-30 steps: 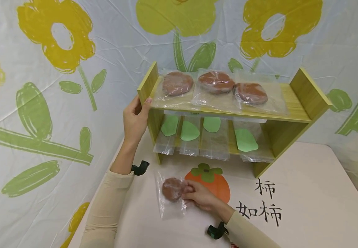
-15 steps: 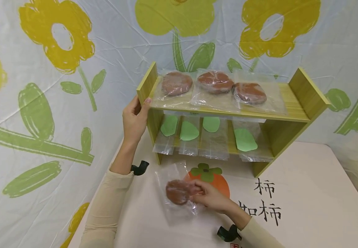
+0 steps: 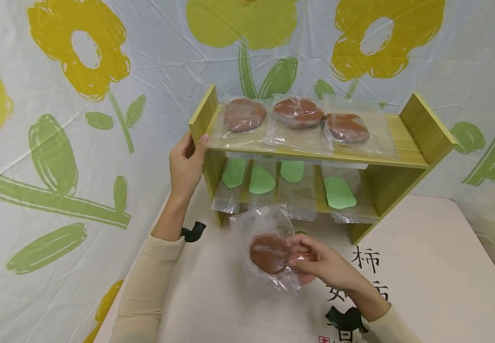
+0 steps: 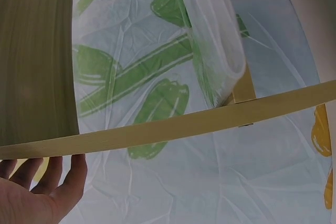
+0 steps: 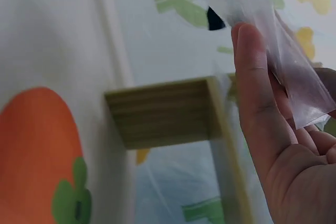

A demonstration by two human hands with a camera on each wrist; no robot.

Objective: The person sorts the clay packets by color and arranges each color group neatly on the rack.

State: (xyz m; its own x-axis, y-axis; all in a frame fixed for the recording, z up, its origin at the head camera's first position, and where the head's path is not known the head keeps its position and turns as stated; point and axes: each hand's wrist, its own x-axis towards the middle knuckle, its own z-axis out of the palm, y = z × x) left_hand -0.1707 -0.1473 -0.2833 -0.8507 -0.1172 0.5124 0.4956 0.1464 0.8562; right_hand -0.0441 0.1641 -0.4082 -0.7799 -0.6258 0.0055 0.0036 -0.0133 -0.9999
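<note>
My right hand (image 3: 333,267) pinches the right edge of a clear plastic bag (image 3: 253,221) holding a flat, round, reddish-brown piece (image 3: 269,253). The bag is raised over the table, in front of the small wooden shelf (image 3: 429,126). In the right wrist view, the thumb and fingers are on either side of the bag (image 5: 302,85). My left hand (image 3: 186,169) grips the shelf's left side panel, its thumb at the front corner of the top board. Fingertips (image 4: 77,166) touch the wood in the left wrist view.
Several bagged brown pieces (image 3: 244,116) lie on the top board. Below, several clear bags with green leaf-shaped cutouts (image 3: 339,193) rest on the lower board. The pale table (image 3: 427,267) bears a persimmon print and black characters. A flowered cloth (image 3: 157,47) hangs behind.
My right hand has carried the bagged brown piece rightward, up and closer to the shelf. The bag now covers most of the persimmon print. My left hand keeps its place on the shelf.
</note>
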